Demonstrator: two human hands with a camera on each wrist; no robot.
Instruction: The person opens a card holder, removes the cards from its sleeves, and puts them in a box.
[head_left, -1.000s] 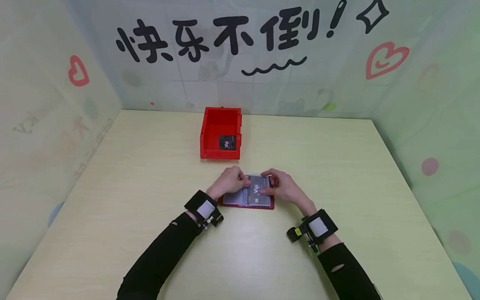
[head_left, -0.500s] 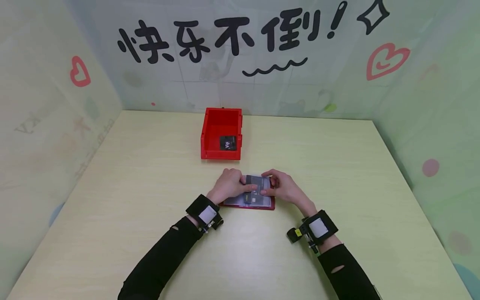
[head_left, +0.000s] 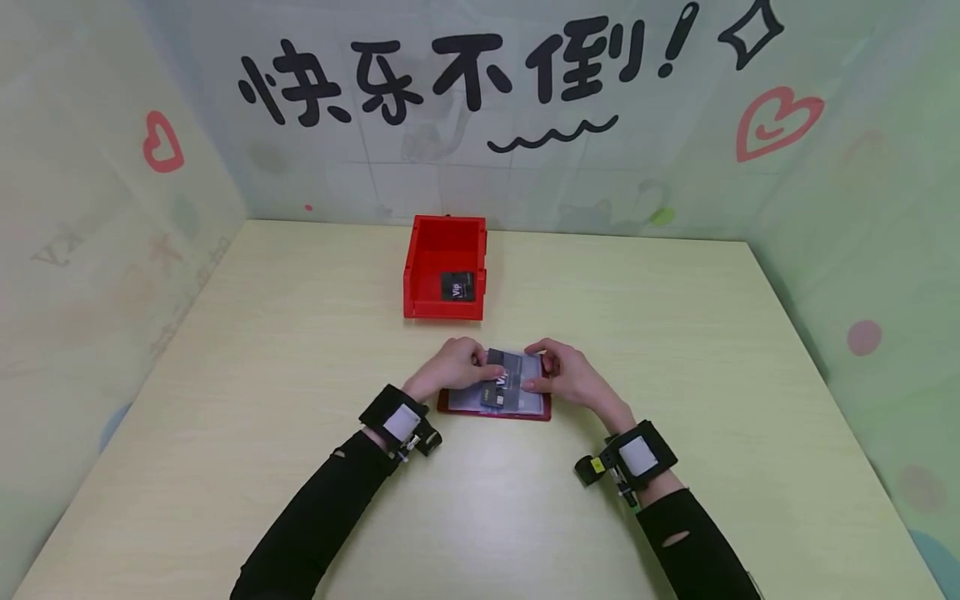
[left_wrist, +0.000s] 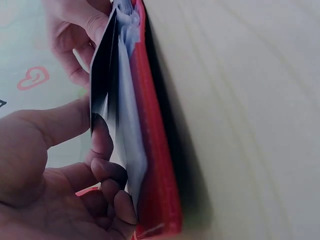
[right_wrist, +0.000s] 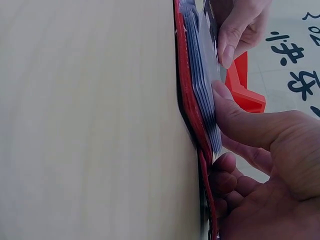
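A red-covered card holder (head_left: 444, 407) with clear plastic sleeves lies spread on the table, between both hands. My left hand (head_left: 453, 365) pinches a dark card marked "Vip" (head_left: 493, 393), thumb on top. In the left wrist view the card (left_wrist: 100, 85) stands up at a slant over the sleeves, its edge between thumb and forefinger. My right hand (head_left: 566, 371) grips the holder's right side. Its thumb presses on the stacked clear sleeves (right_wrist: 202, 85) in the right wrist view, with the other fingers curled beside the red cover (right_wrist: 186, 90).
A red bin (head_left: 444, 309) stands behind the card holder, near the table's back edge. Inside it lies a black card marked "Vip" (head_left: 457, 286). Printed wall panels (head_left: 375, 183) enclose the table at the back and both sides.
The dark card has shifted left from over the right-hand sleeve, along with my left hand's grip. My left thumb reached farther right half a second ago. The right hand has stayed in place.
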